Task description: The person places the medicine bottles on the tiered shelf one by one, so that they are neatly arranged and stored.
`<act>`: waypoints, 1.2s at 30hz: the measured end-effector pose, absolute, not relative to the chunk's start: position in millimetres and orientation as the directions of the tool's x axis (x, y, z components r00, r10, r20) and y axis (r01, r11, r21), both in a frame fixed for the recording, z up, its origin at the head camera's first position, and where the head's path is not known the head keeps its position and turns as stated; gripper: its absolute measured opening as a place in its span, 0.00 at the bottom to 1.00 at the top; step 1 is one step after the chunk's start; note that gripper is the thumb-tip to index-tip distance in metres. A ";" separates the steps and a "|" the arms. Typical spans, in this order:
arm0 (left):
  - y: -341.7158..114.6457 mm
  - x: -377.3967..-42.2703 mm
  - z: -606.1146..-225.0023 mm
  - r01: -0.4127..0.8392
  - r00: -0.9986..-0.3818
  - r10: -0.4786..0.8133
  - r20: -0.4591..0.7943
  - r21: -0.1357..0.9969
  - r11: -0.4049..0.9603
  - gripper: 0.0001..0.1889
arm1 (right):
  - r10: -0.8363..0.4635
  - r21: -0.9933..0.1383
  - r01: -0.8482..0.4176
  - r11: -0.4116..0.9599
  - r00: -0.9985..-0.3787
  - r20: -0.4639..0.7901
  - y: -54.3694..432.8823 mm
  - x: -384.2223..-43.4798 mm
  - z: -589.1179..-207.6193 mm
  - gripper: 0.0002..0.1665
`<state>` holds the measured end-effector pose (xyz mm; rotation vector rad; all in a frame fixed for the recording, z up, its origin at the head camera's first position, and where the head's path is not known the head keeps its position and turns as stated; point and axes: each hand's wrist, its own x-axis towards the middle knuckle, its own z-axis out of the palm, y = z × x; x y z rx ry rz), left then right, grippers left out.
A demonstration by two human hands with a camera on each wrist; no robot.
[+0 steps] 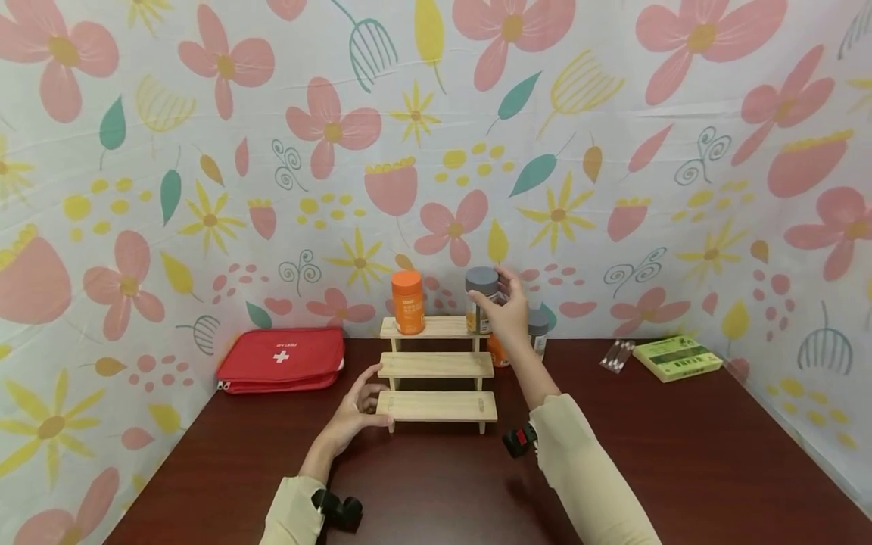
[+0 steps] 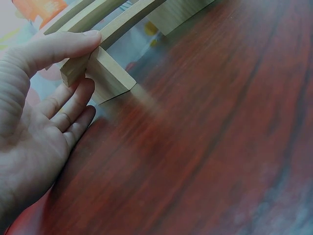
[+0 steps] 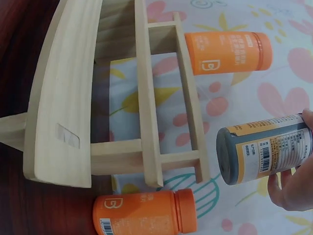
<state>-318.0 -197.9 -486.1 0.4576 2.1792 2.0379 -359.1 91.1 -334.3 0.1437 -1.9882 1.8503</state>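
Grey-capped cylindrical bottle (image 3: 264,149) — near-upright in the right hand (image 1: 509,310), by the top-right end of the pale wooden three-step rack (image 1: 436,365) — left hand (image 1: 354,409) pinches its left end.

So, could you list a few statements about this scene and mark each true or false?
1. The right-hand grip holds the grey-lidded bottle. True.
2. The upper orange bottle lies on its side. False: the upper orange bottle stands upright.
3. The left-hand grip touches the wooden shelf. True.
4. The yellow-green box sits on the lowest step. False: the yellow-green box lies on the table.
5. The first-aid pouch is red. True.
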 end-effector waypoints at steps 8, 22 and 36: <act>-199.2 -320.5 -487.3 0.137 -0.943 0.311 0.114 0.989 0.053 0.52 | 0.179 -0.952 -0.301 0.059 -0.935 0.306 80.9 -366.4 -337.2 0.40; -200.4 -321.2 -487.9 0.130 -0.943 0.314 0.109 0.990 0.047 0.52 | 0.156 -0.954 -0.296 0.032 -0.942 0.298 65.6 -377.1 -344.3 0.40; -200.5 -323.1 -489.7 0.136 -0.943 0.313 0.112 0.989 0.055 0.52 | 0.119 -0.967 -0.250 0.052 -0.960 0.255 64.7 -383.4 -345.2 0.41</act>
